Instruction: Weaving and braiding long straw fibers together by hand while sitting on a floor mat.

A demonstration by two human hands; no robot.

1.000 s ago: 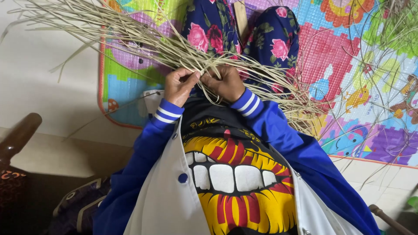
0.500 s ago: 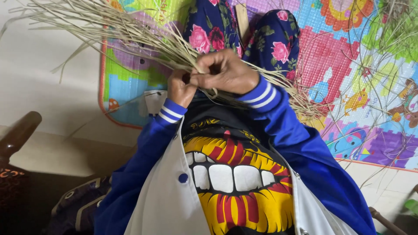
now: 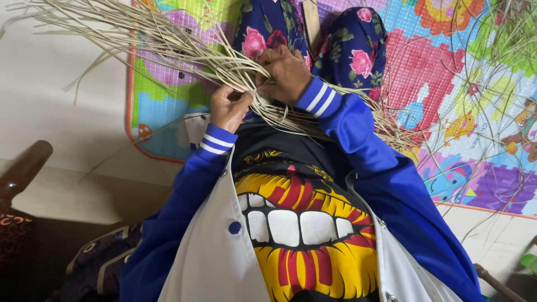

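Since half a second ago the right hand [image 3: 286, 72] has shifted left over the straw bundle [image 3: 184, 47] and clamps the strands, left hand [image 3: 230, 106] pinching below it above the lap: weaving proceeding, grip re-seated.

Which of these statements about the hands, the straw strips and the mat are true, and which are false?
1. Both hands grip the pale straw strips. True.
2. The left hand holds scissors. False: it pinches only strips.
3. The right hand lies above the left in the picture. True.
4. The play mat is plain grey. False: it is brightly coloured with cartoon pictures.
5. The sleeves are blue with white-striped cuffs. True.
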